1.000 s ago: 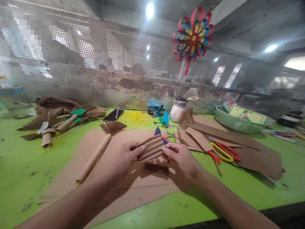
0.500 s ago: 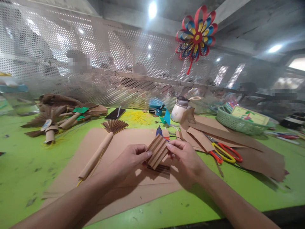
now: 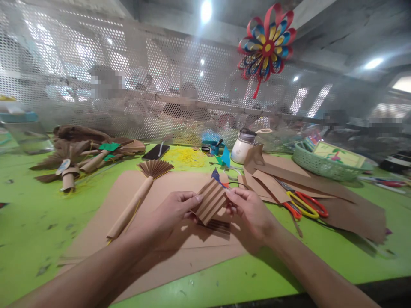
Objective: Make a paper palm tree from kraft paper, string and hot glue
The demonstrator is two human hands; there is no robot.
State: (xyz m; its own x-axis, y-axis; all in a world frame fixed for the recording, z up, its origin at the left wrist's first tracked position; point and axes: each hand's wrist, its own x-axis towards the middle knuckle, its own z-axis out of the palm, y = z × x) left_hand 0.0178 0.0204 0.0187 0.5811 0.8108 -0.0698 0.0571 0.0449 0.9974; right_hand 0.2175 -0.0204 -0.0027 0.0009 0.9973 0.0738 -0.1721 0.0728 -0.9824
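Nearest, on the green table [image 3: 212,291], lie large flat sheets of brown paper [image 3: 173,184]; above them both forearms reach in; the left hand [image 3: 175,207] pinches the left edge of a small pleated brown piece [image 3: 210,201] between thumb and fingers; the right hand [image 3: 248,209] grips its right edge in the same way, so the piece is tilted between the two hands, over the sheets; just below it a second, darker striped piece [image 3: 222,231] rests on the paper, partly covered.

To the left a rolled paper tube [image 3: 131,207] lies slantwise on the sheets, a pleated fan [image 3: 156,168] at its far end; to the right, scissors with red and yellow handles [image 3: 302,206] lie beside and partly on a heap of brown paper [image 3: 356,218]; just beyond the held piece shows a dark blue tip [image 3: 215,173], its body mostly hidden.

Farther off, at left, lie paper figures with fanned parts [image 3: 69,177]; then come a dark phone [image 3: 156,151], loose yellow strands [image 3: 186,157], a white jar [image 3: 242,150] and a green basket [image 3: 324,164]; behind them stands a perforated screen [image 3: 180,64]; a red, blue and yellow paper flower [image 3: 268,48] hangs high at right.
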